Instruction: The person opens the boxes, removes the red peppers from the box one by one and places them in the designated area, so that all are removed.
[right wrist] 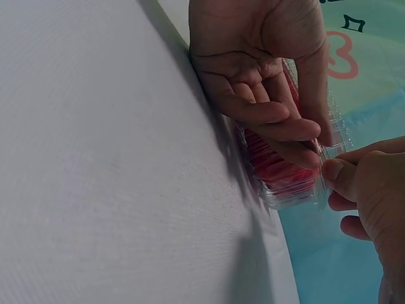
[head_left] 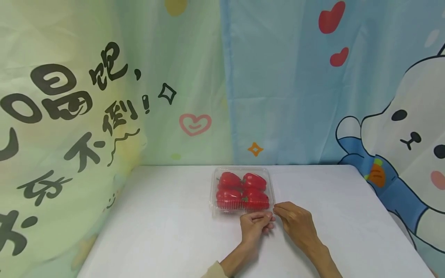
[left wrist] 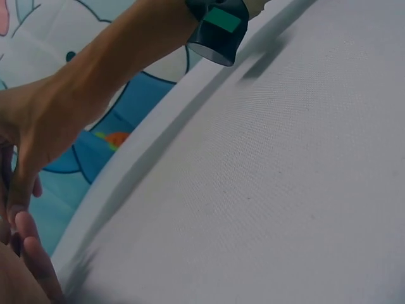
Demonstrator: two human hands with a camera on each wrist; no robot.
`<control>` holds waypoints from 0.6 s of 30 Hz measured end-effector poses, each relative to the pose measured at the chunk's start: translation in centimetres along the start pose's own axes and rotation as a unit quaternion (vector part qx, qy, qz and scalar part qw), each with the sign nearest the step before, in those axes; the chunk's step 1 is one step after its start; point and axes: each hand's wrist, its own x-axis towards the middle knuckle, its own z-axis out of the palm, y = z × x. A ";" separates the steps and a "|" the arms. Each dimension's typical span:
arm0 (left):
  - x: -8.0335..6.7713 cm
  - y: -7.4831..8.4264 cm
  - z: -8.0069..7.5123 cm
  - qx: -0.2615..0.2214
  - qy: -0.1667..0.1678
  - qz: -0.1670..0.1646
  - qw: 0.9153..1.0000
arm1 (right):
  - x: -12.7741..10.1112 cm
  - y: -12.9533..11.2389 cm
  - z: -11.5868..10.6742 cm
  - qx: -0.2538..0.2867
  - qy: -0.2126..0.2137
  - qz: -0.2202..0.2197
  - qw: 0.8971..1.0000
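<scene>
— Clear plastic box (head_left: 242,192) of red peppers (head_left: 242,191): location?
— Mid-desk (head_left: 167,227), lid closed. My left hand (head_left: 255,225) and right hand (head_left: 295,221) both pinch its near right corner.
— Grip state?
— Fingertips (right wrist: 329,136) clamped on the rim.

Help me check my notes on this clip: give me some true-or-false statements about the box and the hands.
1. The clear plastic clamshell box holds red peppers. True.
2. The box stands on the white table near the middle of its far edge. True.
3. The lid is swung fully open. False: it lies closed over the peppers.
4. The left hand rests far from the box. False: its fingers pinch the box's near right corner.
5. The right hand meets that same corner. True.
</scene>
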 end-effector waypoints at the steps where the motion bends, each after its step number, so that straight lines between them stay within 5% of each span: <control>1: 0.0 0.0 0.1 0.000 0.001 0.002 1.000 | 0.0 0.0 0.0 0.000 0.000 0.001 1.000; 18: -0.2 -0.3 1.3 0.007 0.038 0.019 0.999 | 0.1 0.2 0.0 0.001 0.008 0.002 1.000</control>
